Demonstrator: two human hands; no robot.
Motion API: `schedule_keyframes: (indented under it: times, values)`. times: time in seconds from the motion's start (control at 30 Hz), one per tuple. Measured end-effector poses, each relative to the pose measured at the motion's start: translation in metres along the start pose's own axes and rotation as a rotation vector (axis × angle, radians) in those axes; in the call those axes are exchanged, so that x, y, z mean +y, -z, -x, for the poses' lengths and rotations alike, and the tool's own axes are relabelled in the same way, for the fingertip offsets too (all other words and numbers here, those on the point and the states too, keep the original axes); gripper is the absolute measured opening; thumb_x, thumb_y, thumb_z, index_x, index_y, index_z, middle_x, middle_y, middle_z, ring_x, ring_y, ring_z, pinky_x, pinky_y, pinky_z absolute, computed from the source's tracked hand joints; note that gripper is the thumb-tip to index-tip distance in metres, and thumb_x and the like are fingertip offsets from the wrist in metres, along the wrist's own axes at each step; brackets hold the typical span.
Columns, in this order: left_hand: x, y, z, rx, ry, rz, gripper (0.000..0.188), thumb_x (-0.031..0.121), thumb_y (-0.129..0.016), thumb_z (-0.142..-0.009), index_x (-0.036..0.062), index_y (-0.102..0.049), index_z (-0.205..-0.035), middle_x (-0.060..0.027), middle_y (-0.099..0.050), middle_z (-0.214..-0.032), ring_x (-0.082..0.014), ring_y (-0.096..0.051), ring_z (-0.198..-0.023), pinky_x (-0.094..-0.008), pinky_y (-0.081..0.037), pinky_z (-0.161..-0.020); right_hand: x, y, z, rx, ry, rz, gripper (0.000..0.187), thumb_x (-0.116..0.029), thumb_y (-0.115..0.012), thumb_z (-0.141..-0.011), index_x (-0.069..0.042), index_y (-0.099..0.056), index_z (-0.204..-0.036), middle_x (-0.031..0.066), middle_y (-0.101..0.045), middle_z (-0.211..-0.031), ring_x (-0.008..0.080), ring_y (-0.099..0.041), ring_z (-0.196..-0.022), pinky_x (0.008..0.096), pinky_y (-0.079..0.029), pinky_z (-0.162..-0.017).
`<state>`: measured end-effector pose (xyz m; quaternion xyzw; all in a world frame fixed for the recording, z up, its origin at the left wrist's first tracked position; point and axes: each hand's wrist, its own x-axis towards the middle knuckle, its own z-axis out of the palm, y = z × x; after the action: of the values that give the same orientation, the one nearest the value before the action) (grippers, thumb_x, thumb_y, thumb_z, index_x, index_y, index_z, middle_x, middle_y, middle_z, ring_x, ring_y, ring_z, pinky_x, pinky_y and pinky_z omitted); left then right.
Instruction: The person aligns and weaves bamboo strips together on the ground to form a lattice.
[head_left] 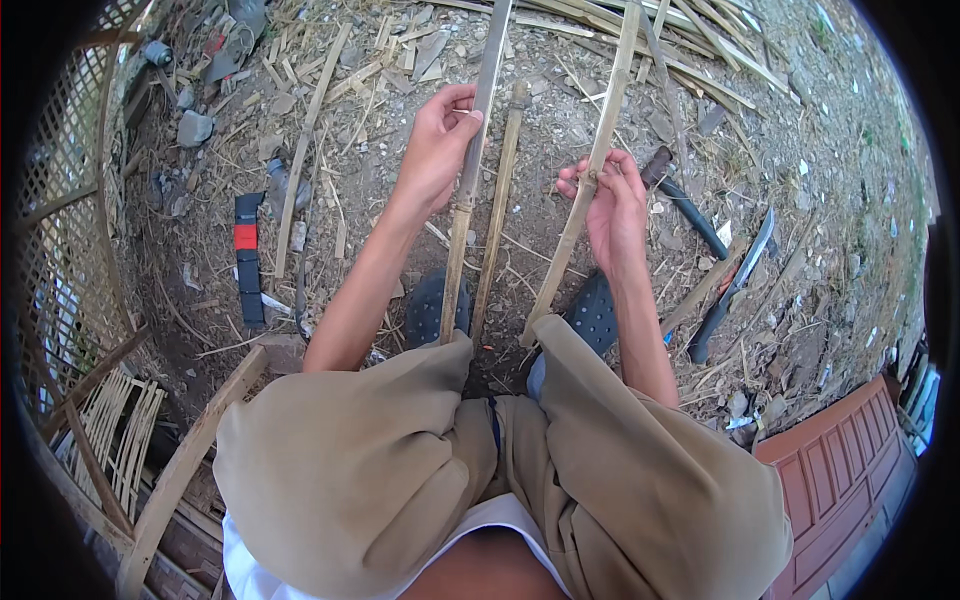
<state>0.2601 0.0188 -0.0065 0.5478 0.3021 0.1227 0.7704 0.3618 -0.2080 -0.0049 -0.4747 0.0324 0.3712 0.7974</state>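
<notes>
Daylit dirt ground (800, 150) strewn with bamboo scraps, lattice fence (60, 200) alongside.

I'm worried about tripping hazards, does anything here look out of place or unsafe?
Yes. Two knives lie loose on the dirt right of the right hand, among bamboo scraps strewn across the ground. The left hand grips a bamboo strip.

bare dirt gap between the hands (440, 150), middle bamboo strip (497, 215) standing in it, machete (735, 285) and knife (685, 205) lying right
</notes>
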Motion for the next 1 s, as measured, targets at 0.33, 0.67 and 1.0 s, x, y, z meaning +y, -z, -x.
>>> schedule_keyframes:
  times: [0.33, 0.67, 1.0]
  values:
    - [0.023, -0.004, 0.001, -0.171, 0.145, 0.08, 0.04, 0.019, -0.069, -0.104, 0.004, -0.048, -0.134, -0.011, -0.063, -0.119, -0.0216, -0.072, -0.1, -0.0276, -0.056, -0.061, -0.029, -0.014, 0.005, -0.06, 0.051, 0.078, 0.024, 0.0, -0.043, -0.101, -0.002, -0.047, -0.125, 0.0133, -0.057, -0.118, 0.0269, -0.068, -0.11, 0.0439, -0.062, -0.092]
    - [0.016, -0.02, 0.001, -0.182, 0.139, -0.108, 0.032, 0.007, -0.082, -0.094, 0.0053, -0.055, -0.111, -0.0003, -0.059, -0.088, -0.0057, -0.054, -0.06, -0.0235, -0.043, -0.051, 0.037, -0.043, -0.005, -0.148, -0.042, 0.472, 0.02, 0.001, -0.064, -0.097, -0.003, -0.056, -0.115, 0.0049, -0.063, -0.107, 0.0147, -0.062, -0.102, 0.0328, -0.052, -0.093]
    - [0.059, -0.035, -0.002, -0.219, 0.292, -0.046, 0.024, 0.017, -0.074, -0.104, 0.0031, -0.058, -0.115, -0.0017, -0.062, -0.094, -0.0056, -0.052, -0.07, -0.0235, -0.043, -0.058, -0.019, -0.046, -0.03, -0.327, -0.027, 0.928, 0.02, -0.002, -0.069, -0.089, 0.002, -0.063, -0.107, 0.0102, -0.07, -0.095, 0.0197, -0.069, -0.09, 0.0353, -0.057, -0.085]
